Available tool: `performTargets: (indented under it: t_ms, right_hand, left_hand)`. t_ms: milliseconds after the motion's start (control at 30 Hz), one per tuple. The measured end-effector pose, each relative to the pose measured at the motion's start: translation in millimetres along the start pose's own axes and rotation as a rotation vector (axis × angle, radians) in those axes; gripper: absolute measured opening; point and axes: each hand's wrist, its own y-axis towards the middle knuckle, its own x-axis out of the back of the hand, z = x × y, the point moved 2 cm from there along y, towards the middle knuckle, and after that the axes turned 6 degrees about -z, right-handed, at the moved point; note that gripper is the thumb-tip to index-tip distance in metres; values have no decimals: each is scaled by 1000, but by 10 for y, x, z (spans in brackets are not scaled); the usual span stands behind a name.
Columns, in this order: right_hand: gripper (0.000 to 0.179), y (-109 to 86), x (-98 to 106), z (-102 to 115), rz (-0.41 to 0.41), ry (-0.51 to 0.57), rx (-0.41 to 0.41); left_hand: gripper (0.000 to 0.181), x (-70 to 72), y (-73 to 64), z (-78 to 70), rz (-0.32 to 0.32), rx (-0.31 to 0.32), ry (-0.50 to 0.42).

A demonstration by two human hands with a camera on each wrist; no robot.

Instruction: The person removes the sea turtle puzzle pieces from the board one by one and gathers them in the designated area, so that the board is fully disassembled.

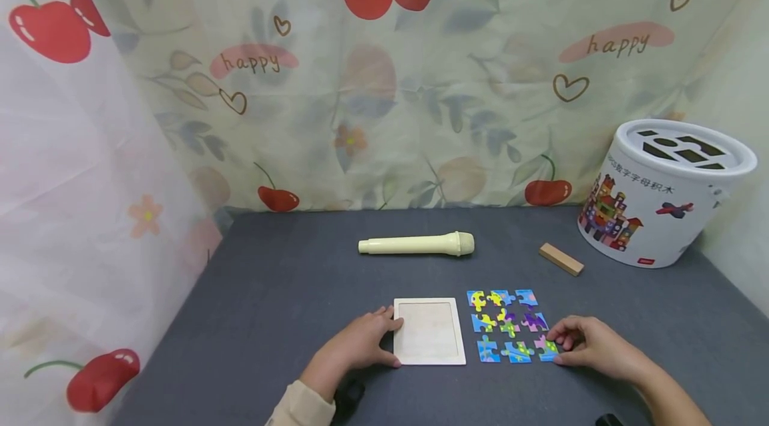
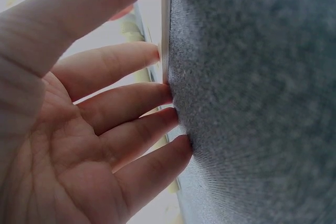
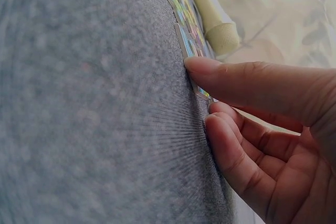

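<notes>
A shallow, light wooden puzzle frame [image 1: 430,332] lies flat on the dark table, its recess bare. My left hand [image 1: 366,344] rests against the frame's left side, thumb at the near corner and fingers spread along the edge. In the left wrist view those fingers [image 2: 128,103] are nearly straight. To the right of the frame, several jigsaw pieces [image 1: 507,327] in blue, yellow, green and purple lie in loose rows. My right hand [image 1: 591,349] pinches the near-right puzzle piece [image 1: 547,348] between thumb and fingers; the right wrist view has the thumb [image 3: 210,72] at its edge.
Behind the frame lies a cream toy microphone [image 1: 416,244]. A small wooden block [image 1: 561,259] sits at the back right, in front of a white bucket [image 1: 663,195] with a slotted lid. A patterned cloth [image 1: 420,79] hangs along the table's back and sides.
</notes>
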Motion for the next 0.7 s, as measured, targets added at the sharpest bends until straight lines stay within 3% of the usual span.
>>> performTargets:
  t_ms: [567,700]
  right_hand:
    - [42,-4,4,7,17,30,7]
    - [44,-48,63,31,-24,27,-13]
  left_hand:
    - [70,-11,1,7,-8,-2,3]
    - [71,12,-23,28,17,9,-38]
